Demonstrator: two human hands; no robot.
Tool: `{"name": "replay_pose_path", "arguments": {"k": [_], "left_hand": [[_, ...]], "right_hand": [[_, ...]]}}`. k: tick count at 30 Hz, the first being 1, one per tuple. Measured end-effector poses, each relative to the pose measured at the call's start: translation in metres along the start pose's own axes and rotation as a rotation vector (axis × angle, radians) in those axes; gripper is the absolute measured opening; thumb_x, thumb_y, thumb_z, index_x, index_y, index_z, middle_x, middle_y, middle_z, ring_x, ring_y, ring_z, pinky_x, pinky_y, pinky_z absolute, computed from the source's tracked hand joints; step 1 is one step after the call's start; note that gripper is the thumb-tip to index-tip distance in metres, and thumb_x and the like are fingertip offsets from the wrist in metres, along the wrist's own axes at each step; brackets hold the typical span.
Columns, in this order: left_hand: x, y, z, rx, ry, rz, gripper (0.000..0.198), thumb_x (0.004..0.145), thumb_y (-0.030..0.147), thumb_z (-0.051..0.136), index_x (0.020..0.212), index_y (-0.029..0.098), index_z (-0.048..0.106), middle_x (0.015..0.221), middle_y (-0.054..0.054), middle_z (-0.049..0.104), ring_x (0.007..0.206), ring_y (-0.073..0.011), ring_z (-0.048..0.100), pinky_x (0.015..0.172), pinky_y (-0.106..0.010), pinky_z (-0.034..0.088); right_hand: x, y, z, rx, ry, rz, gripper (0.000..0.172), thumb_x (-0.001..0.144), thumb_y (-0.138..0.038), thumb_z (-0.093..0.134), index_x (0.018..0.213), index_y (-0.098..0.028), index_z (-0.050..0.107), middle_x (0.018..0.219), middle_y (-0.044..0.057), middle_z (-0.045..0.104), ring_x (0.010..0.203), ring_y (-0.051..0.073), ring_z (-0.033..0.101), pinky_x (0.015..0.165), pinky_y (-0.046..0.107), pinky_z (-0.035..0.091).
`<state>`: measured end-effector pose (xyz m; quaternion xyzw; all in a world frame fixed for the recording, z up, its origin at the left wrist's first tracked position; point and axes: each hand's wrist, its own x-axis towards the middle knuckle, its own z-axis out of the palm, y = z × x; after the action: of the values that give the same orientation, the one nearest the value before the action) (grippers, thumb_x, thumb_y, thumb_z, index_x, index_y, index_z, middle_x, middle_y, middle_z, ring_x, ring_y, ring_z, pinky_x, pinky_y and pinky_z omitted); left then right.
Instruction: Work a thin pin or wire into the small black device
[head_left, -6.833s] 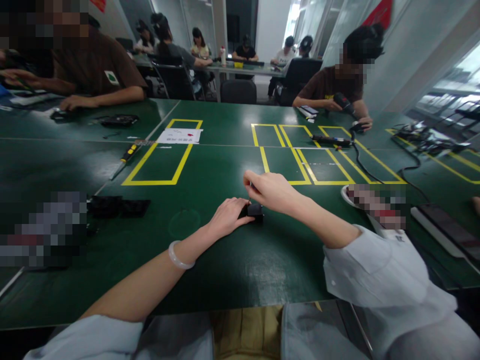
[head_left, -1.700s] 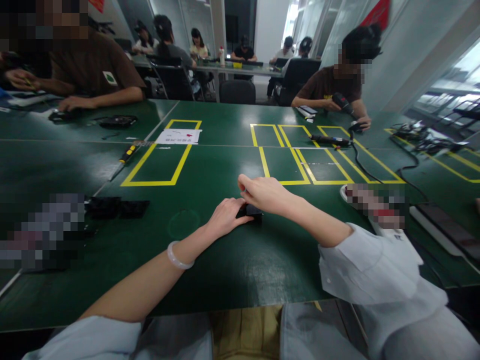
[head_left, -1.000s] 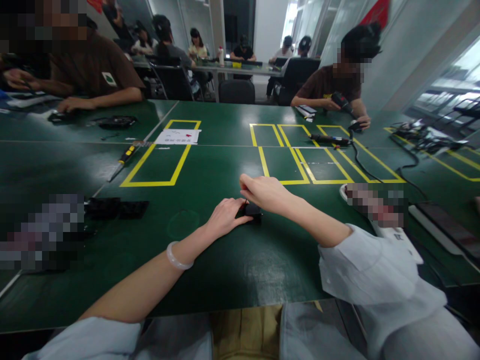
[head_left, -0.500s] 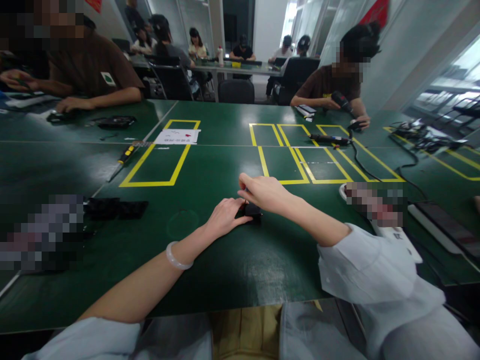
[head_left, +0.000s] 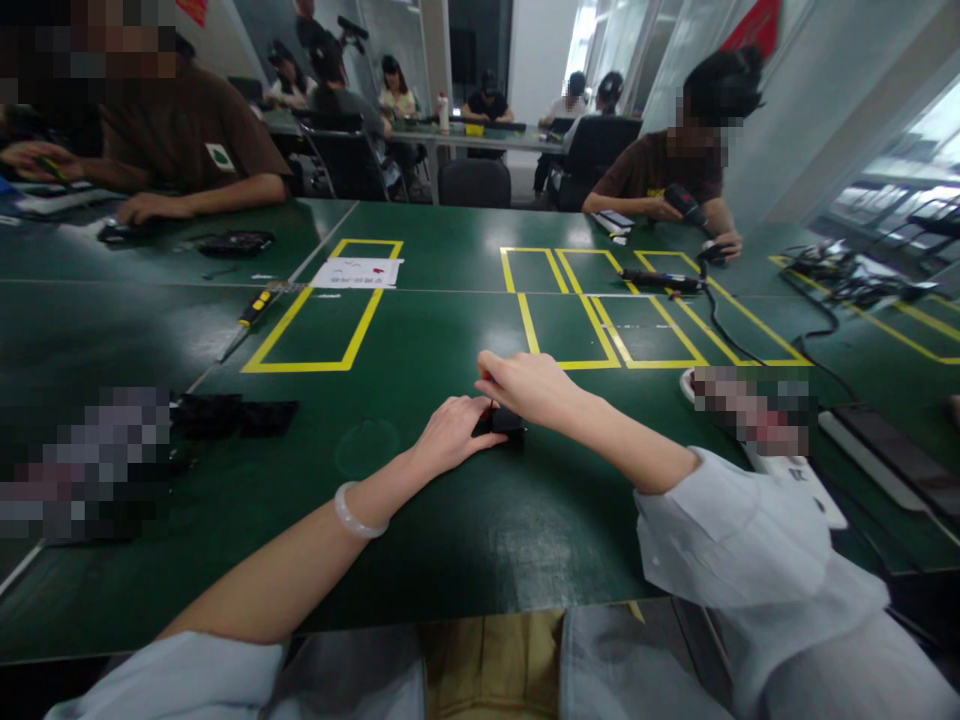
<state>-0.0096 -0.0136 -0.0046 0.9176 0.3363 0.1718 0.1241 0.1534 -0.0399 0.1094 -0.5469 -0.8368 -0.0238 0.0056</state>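
Note:
A small black block-like object (head_left: pixel 508 424) rests on the green table in front of me. My left hand (head_left: pixel 454 432) grips it from the left, thumb along its near side and fingers on its far side. Just above, my right hand (head_left: pixel 525 383) is closed in a pinch. A thin dark shaft seems to run down from its fingertips to the black object, but what the pinch holds is too small and too covered to name. The underside of the block is hidden.
Black flat pieces (head_left: pixel 240 414) lie to the left, with a yellow-and-black screwdriver (head_left: pixel 255 308) beyond. A paper sheet (head_left: pixel 358 273) lies across yellow tape. A white power strip (head_left: pixel 806 480) and a black cable (head_left: pixel 724 325) are on the right. Co-workers sit across the table.
My hands and the black object hold nearly the same position. The view shifts very slightly. In the far background, a standing person's dark device has come into view.

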Motion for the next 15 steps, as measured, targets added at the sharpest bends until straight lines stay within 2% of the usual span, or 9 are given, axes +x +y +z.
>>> {"name": "replay_pose_path", "arguments": {"k": [7,15], "left_hand": [[-0.0001,0.0016,-0.0009,-0.01,0.0,-0.008,0.045,0.085,0.055,0.06,0.107,0.017,0.058,0.101,-0.009,0.067,0.094,-0.028,0.062,0.083,-0.04,0.046],[0.0001,0.0005,0.0001,0.0,0.0,-0.003,0.044,0.086,0.056,0.059,0.106,0.017,0.057,0.102,-0.008,0.067,0.094,-0.0277,0.063,0.083,-0.04,0.047]], "right_hand": [[-0.002,0.0001,-0.0007,0.019,0.034,-0.039,0.023,0.096,-0.029,0.034,0.11,-0.02,0.05,0.085,0.005,0.071,0.069,0.017,0.063,0.052,0.026,0.024],[-0.0045,0.0002,-0.0016,0.033,0.015,-0.028,0.025,0.096,-0.03,0.032,0.111,-0.02,0.05,0.087,0.005,0.071,0.068,0.017,0.062,0.053,0.026,0.025]]}}
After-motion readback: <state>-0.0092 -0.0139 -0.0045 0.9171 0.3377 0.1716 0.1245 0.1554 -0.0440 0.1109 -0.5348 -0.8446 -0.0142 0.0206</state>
